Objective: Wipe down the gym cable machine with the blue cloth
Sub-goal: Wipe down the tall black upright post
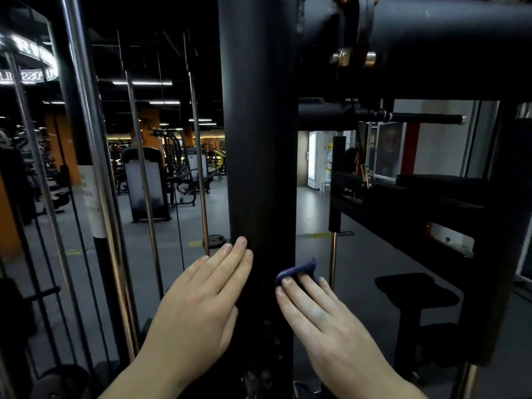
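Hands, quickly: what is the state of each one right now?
Left hand: open, fingers flat against the black post.
Right hand: open, straight fingers pressing the blue cloth onto the post.

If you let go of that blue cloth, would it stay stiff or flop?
Probably flop: the small blue cloth bunches and folds under the right hand. It looks thin and light, so it would likely slide off the black upright post.
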Available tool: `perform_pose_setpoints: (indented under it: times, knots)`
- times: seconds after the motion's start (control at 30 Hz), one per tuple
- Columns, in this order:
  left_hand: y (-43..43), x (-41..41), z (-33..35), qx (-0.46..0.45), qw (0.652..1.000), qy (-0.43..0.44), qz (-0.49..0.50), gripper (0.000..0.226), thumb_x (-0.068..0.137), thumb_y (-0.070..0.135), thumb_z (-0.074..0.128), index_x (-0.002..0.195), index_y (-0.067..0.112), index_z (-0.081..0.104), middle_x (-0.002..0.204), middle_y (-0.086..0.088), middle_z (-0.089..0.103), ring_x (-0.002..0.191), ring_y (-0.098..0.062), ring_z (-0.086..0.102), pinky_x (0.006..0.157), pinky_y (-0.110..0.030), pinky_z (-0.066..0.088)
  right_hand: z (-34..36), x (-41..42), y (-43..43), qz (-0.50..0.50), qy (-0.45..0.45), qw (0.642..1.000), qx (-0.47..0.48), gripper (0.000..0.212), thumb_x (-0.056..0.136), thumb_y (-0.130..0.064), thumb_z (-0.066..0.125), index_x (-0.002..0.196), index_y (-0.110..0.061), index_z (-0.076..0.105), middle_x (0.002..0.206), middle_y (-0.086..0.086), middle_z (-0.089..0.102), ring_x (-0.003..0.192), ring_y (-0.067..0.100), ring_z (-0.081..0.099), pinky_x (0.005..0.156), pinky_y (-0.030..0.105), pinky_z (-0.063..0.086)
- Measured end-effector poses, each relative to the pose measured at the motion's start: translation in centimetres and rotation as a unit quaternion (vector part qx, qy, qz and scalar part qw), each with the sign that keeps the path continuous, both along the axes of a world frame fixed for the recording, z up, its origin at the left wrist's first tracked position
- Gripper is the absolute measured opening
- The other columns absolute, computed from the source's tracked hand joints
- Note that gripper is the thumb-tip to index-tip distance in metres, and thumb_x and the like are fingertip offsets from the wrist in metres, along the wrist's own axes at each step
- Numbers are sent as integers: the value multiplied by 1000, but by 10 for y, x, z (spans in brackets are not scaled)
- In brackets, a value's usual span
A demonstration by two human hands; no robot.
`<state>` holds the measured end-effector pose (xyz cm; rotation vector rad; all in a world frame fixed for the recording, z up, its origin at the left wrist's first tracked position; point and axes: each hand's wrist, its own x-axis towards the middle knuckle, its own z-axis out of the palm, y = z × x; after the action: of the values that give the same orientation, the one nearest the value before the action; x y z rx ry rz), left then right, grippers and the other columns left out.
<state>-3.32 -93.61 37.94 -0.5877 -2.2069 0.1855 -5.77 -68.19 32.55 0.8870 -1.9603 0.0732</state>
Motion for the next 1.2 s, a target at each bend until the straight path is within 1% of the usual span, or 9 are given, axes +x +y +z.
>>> perform_pose_setpoints:
  times: [0.2,0.3,0.4,0.5,0.6,0.73,0.9,1.0,1.2]
  knots:
    - [-1,0,-2,2,1000,-17,11,73,91,17,43,163,12,30,172,-7,24,153,-25,35,120,-44,38,-3,-4,16,-5,-27,999,-41,47,112,-9,16,157,-9,31,162,9,38,152,27,31,121,47,30]
    - [2,0,-5,15,1000,-17,5,75,90,16,42,163,11,28,172,-8,22,154,-25,34,123,-40,32,-19,0,4,23,-18,999,-17,44,113,-13,27,157,-11,32,163,8,36,152,30,32,122,46,31]
    - [4,2,-5,22,1000,-21,8,74,89,15,43,162,10,31,172,-8,23,153,-24,36,121,-40,36,-29,2,-8,14,-10,1000,7,43,114,-16,31,157,-12,32,163,7,35,153,34,28,119,51,36]
    - [4,2,-3,19,1000,-21,9,73,90,16,42,162,10,33,172,-8,23,152,-24,36,121,-40,36,1,3,-16,-9,6,1000,27,43,114,-15,22,155,-11,35,161,8,37,154,35,24,123,53,25]
    - [3,1,-3,19,999,-25,8,72,90,17,41,162,10,33,172,-8,24,153,-26,36,120,-42,38,25,8,-27,-43,24,998,39,49,113,-15,14,151,-10,45,159,8,42,153,32,26,124,53,23]
    - [-2,6,-5,-2,1000,-14,21,72,89,20,44,160,11,39,169,-9,31,151,-27,38,121,-40,35,11,13,-27,-41,30,994,100,47,113,-17,23,143,-15,60,154,5,51,150,29,34,118,52,29]
    - [-10,11,-3,-18,999,-17,30,73,86,22,47,158,12,42,168,-8,33,150,-28,40,119,-45,40,71,10,-21,-43,44,992,111,49,106,-12,28,147,-10,53,156,8,48,149,30,34,119,53,25]
    - [-8,11,1,-9,1000,-11,26,71,88,22,47,158,11,43,168,-8,33,151,-28,39,121,-45,37,114,13,-34,-69,42,991,105,55,100,-17,30,151,-7,47,160,10,42,153,31,27,124,54,20]
    - [-6,20,-4,-15,999,-18,25,71,87,22,45,157,10,44,167,-8,35,151,-28,39,121,-45,36,100,17,-36,-70,42,988,130,56,98,-14,29,149,-7,50,158,9,45,153,32,28,122,53,20]
